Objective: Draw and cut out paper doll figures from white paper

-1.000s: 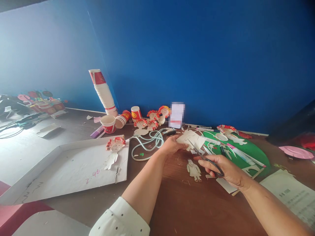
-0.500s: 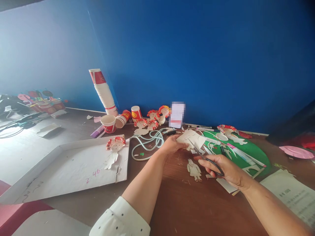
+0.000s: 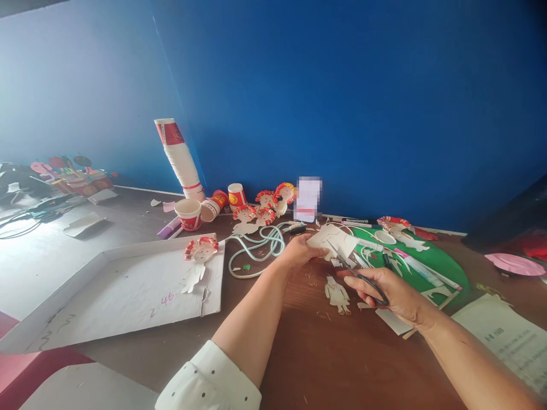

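Note:
My left hand (image 3: 304, 251) pinches the left edge of a white sheet of paper (image 3: 335, 236) with drawn outlines on it. In my right hand (image 3: 382, 287) is a pair of scissors (image 3: 371, 286) with black handles, its blades reaching up-left to the lower edge of that paper. A cut-out paper figure (image 3: 337, 295) lies on the brown table just below the blades. Small paper scraps are scattered around it. Beyond my right hand a green mat (image 3: 442, 265) carries markers, white strips and another paper doll (image 3: 401, 232).
A white cardboard tray (image 3: 128, 285) holding a paper doll (image 3: 200, 259) stands left. Behind it are a tall stack of paper cups (image 3: 182, 162) and loose cups. A pale cable (image 3: 256, 272) lies coiled mid-table. Printed sheets (image 3: 502, 336) and a pink plate (image 3: 515, 264) lie right.

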The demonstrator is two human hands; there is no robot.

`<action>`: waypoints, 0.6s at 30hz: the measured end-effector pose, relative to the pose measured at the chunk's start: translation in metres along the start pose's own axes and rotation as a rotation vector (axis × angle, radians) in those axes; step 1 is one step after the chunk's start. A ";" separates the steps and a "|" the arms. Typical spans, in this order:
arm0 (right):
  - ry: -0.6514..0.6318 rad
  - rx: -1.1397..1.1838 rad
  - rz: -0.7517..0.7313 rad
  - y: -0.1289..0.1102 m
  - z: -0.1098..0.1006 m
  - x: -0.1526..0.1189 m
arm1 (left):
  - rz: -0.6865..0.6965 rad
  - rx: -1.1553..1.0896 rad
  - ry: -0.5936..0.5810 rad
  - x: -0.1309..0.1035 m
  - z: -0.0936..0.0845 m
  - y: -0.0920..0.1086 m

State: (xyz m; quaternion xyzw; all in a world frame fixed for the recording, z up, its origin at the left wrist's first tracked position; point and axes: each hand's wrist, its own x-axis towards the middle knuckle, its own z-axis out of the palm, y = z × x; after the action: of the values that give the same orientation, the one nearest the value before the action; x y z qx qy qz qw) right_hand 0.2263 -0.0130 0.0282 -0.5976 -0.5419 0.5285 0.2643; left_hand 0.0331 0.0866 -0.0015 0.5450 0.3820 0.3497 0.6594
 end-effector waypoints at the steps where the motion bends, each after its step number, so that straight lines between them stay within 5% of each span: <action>1: 0.001 0.000 0.000 0.000 0.000 0.000 | -0.001 0.012 0.006 -0.001 0.000 0.001; 18: 0.049 0.043 0.033 -0.005 0.006 -0.001 | 0.039 -0.107 0.105 -0.003 0.011 0.000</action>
State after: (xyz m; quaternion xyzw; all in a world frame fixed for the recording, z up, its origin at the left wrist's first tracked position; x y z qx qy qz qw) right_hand 0.2194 -0.0139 0.0312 -0.6137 -0.5137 0.5294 0.2815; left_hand 0.0417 0.0794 0.0005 0.4972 0.3860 0.4104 0.6599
